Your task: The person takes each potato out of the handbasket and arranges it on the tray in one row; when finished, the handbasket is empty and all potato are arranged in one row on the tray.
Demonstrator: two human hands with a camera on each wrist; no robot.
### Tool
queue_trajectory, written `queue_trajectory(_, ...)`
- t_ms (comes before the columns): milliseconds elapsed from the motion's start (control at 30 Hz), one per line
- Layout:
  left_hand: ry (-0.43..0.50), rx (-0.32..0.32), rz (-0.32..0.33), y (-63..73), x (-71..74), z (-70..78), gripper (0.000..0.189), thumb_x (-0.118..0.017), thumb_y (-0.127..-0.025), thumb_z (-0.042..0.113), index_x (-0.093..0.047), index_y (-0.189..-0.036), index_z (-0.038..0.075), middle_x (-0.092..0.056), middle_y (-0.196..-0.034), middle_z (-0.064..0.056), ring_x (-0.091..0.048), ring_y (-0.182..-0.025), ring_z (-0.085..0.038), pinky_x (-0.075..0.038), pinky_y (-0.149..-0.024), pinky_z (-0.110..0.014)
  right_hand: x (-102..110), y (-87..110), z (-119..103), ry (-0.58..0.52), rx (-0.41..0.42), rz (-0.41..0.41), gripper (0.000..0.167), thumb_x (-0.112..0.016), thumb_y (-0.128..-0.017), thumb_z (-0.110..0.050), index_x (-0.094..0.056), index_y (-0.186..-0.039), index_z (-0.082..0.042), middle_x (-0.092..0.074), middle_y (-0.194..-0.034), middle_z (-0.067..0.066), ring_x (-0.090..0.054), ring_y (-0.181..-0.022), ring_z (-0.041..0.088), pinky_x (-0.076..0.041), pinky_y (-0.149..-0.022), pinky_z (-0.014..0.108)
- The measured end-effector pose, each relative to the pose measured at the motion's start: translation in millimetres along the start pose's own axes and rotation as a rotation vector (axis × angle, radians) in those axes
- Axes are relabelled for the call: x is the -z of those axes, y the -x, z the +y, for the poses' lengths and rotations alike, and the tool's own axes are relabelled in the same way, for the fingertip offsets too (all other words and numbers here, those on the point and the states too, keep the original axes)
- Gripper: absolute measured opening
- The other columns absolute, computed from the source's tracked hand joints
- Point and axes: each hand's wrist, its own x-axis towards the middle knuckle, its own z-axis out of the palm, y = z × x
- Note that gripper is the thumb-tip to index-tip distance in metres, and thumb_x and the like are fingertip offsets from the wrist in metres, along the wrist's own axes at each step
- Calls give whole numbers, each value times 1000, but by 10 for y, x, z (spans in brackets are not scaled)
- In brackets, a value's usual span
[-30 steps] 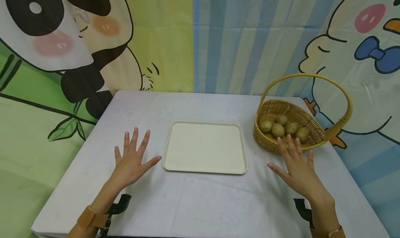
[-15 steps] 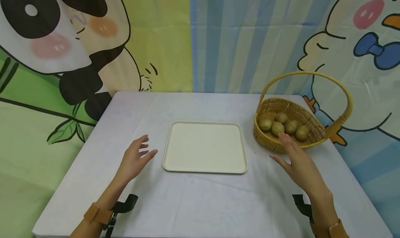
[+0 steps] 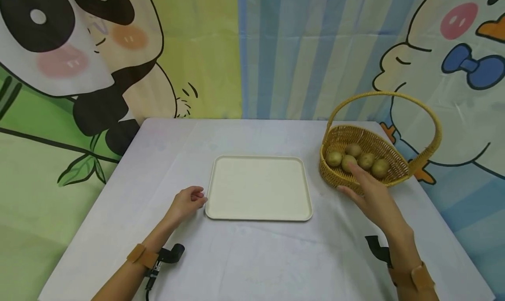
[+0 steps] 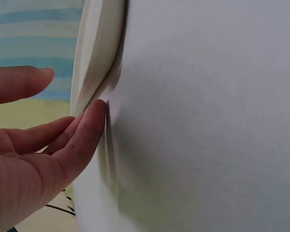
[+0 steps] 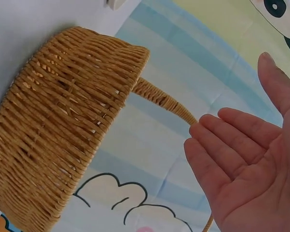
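My left hand [image 3: 186, 204] is at the left edge of a cream rectangular tray [image 3: 258, 188], fingertips right by its corner. In the left wrist view, a gap separates the thumb from the loosely bent fingers of the left hand [image 4: 43, 159], with the tray's rim [image 4: 102, 41] just beyond. My right hand [image 3: 378, 202] is over the near side of a wicker basket [image 3: 332, 174], fingers extended and thumb spread. The right wrist view shows the bare palm of that hand [image 5: 251, 169] beside the woven wall [image 5: 62, 121]. Several round greenish-brown things [image 3: 365, 161], like small potatoes or kiwis, lie in the basket.
A white cloth [image 3: 252, 261] covers the table. The basket's tall arched handle [image 3: 435, 134] rises at the right back. Behind the table hangs a curtain [image 3: 292, 51] printed with cartoon animals and stripes. Each wrist carries a strap with a black camera [image 3: 171, 253].
My left hand has moved right and down to the tray's left edge, its spread fingers drawing together. My right hand has closed its spread fingers together and shifted slightly toward the basket.
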Motion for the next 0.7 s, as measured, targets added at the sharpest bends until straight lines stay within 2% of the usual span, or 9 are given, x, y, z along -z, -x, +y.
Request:
queue_trajectory(100, -8, -6, -4, -49, -61, -13, 38, -63, -85, 8, -55, -117, -10, -62, -97, -16, -61, -90, -26, -52, -74, -33, 11, -11, 18, -12, -8, 3, 83, -79, -69, -8, -39, -142, -11, -47, -136, 17, -50, -117, 39, -45, -88, 52)
queue_trajectory(333, -32, -17, -12, -111, -155, -4, 31, -63, -83, 5, -59, -111, -9, -61, -90, -12, -61, -85, -23, -50, -69, -28, 76, 7, 43, -16, -101, -42, 76, -76, -75, -12, -39, -142, -10, -48, -135, 19, -50, -115, 42, -44, -86, 56)
queue_trajectory(467, -53, -17, -3, -129, -174, 4, 29, -63, -83, 2, -59, -109, -9, -61, -89, -12, -60, -83, -22, -49, -67, -28, 84, -4, 92, -10, -108, -42, 73, -75, -76, -12, -40, -140, -7, -48, -134, 21, -51, -113, 43, -45, -84, 56)
queue_trajectory(700, -55, -2, 12, -147, -126, -15, 29, -60, -84, 3, -59, -111, -8, -61, -89, -13, -59, -79, -19, -48, -61, -25, 43, -220, 228, -24, -97, -66, 65, -70, -82, -18, -41, -138, 0, -49, -130, 27, -51, -109, 48, -43, -84, 59)
